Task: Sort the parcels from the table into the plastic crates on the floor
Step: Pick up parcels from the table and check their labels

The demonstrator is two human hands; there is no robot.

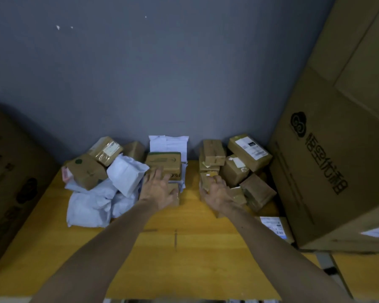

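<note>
Parcels lie at the back of a yellow table [184, 254] against a grey wall. My left hand [157, 189] rests with fingers spread on a small brown box [175, 194], its fingertips touching a larger green-edged box [163, 162] behind it. My right hand [216, 194] is closed around another small brown box [208, 178] at the front of the right-hand pile [248, 153]. On the left, white poly bags [90, 204] sit among more brown boxes [85, 171]. No plastic crate is visible.
A very large printed carton [337, 154] stands on the table's right side, and another big carton [11, 171] flanks the left. A flat labelled parcel [274, 224] lies by the right carton. Bare yellow tabletop lies in front of the piles.
</note>
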